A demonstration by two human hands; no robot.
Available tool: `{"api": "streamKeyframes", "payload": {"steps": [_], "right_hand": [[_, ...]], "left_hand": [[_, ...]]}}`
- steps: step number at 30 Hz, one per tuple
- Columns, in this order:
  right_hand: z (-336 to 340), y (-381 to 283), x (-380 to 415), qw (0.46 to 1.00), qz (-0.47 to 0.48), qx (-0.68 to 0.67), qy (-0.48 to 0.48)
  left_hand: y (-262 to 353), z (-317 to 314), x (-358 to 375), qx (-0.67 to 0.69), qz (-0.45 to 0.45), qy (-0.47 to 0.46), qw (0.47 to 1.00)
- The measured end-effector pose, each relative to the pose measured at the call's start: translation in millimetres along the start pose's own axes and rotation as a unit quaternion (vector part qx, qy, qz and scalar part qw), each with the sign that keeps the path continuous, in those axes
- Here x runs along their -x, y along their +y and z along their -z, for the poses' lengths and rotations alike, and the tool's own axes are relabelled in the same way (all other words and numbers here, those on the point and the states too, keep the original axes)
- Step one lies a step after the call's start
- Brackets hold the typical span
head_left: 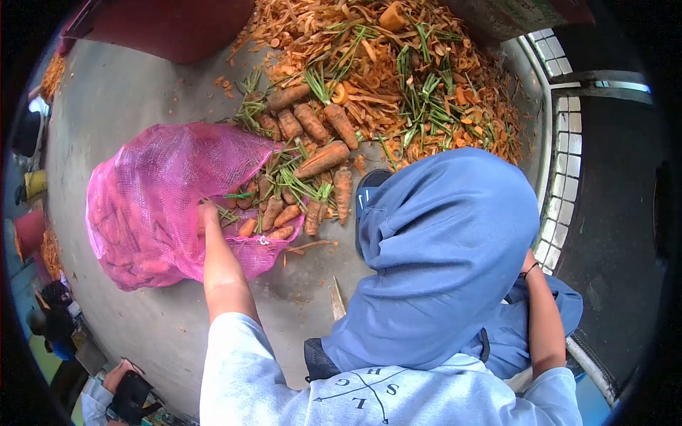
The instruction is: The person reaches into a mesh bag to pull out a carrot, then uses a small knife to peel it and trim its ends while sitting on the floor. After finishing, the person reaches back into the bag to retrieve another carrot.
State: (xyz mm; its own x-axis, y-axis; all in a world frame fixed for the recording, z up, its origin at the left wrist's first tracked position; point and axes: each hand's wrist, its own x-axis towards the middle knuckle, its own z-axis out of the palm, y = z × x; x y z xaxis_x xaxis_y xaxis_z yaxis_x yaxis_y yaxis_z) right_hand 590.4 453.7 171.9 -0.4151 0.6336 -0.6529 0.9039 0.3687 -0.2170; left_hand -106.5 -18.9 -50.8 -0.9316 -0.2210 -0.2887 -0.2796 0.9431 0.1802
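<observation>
A pink mesh bag (160,170) full of carrots lies on its side on the floor, its mouth facing right. My left hand (207,211) is at the edge of the bag's mouth, closed on the mesh, its fingers partly covered by the netting. Several loose carrots (323,160) with green stem stubs have spilled in front of the mouth, some still half inside. My right hand (528,266) is down beside my bent right leg; the knee hides its fingers, and a dark band circles the wrist.
A large heap of carrot peelings and green tops (426,78) lies beyond the carrots. A dark red tub (163,25) stands at upper left. White tiles (565,170) edge the floor at right. Another person's arm (114,376) shows at lower left.
</observation>
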Motion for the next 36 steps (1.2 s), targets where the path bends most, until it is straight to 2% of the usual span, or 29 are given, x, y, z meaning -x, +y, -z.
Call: {"api": "streamKeyframes", "payload": {"steps": [1,2,5,6,8,9,11,12,14,15,16,17,18,20,21,23,25,27,28,29,31,33,34,35,36], "right_hand": [[1,-7,2,1.000,-0.017,0.004,-0.009],[-11,18,-5,1.000,-0.002,-0.010,-0.001],[-24,37,-16,0.998,-0.047,-0.050,0.006],[-20,24,-15,0.998,-0.045,-0.051,0.005],[-13,-2,-13,0.999,-0.005,-0.053,0.012],[-18,-4,-16,0.998,-0.002,-0.058,0.013],[-27,8,-25,0.999,0.029,-0.042,0.008],[-37,22,-31,0.999,0.030,-0.042,0.008],[-51,49,-43,0.993,0.059,-0.102,-0.008],[-44,36,-39,0.993,0.062,-0.103,-0.009],[-33,11,-33,0.995,0.075,-0.067,0.006],[-24,-12,-30,0.996,0.086,-0.031,0.023],[-22,-18,-32,0.995,0.086,-0.033,0.028],[-18,-23,-31,0.999,0.046,-0.027,-0.007],[-17,-28,-29,0.999,0.045,-0.029,-0.005],[-15,-37,-28,0.999,-0.016,0.023,-0.039],[-20,-34,-31,0.999,-0.006,0.001,-0.039],[-26,-31,-37,0.999,0.003,-0.023,-0.035],[-29,-30,-43,0.999,0.021,-0.016,-0.035],[-32,-27,-48,0.999,0.035,-0.009,-0.032],[-55,-2,-73,0.999,0.030,-0.001,-0.031],[-49,-13,-81,0.998,0.017,0.046,-0.040],[-52,-11,-85,0.999,0.026,0.022,-0.016],[-65,3,-99,0.999,0.036,0.016,0.001],[-64,3,-99,0.998,0.054,-0.015,0.021]], "left_hand": [[-17,-16,-17,0.069,-0.045,0.029,0.996],[-90,-97,-107,0.261,-0.070,0.005,0.963],[-70,-65,-78,0.232,-0.040,-0.020,0.972],[-63,-54,-63,0.231,-0.039,-0.017,0.972],[-45,-26,-28,0.262,-0.026,-0.089,0.961],[-28,-11,-6,0.311,-0.006,-0.096,0.945],[-24,-9,-3,0.384,-0.033,-0.182,0.905],[-24,-13,-9,0.384,-0.033,-0.180,0.905],[-25,-22,-19,0.298,0.011,-0.236,0.925],[-21,-19,-9,0.299,0.012,-0.233,0.925],[-7,-15,8,0.229,-0.078,-0.127,0.962],[6,-11,18,0.153,-0.167,-0.018,0.974],[8,-11,22,0.155,-0.172,-0.016,0.973],[-5,-14,36,0.288,-0.114,-0.130,0.942],[-10,-8,40,0.288,-0.117,-0.130,0.941],[-22,14,46,0.388,-0.009,-0.363,0.847],[-27,22,66,0.407,-0.024,-0.358,0.840],[-26,22,91,0.466,-0.093,-0.336,0.813],[-17,29,111,0.503,-0.081,-0.330,0.795],[-16,26,114,0.489,-0.093,-0.345,0.796],[-16,10,120,0.434,-0.114,-0.305,0.840],[11,29,152,0.220,-0.207,-0.210,0.930],[13,29,160,0.174,-0.247,-0.215,0.929],[-13,5,144,0.078,-0.373,-0.103,0.919],[-17,5,149,0.057,-0.374,-0.096,0.921]]}}
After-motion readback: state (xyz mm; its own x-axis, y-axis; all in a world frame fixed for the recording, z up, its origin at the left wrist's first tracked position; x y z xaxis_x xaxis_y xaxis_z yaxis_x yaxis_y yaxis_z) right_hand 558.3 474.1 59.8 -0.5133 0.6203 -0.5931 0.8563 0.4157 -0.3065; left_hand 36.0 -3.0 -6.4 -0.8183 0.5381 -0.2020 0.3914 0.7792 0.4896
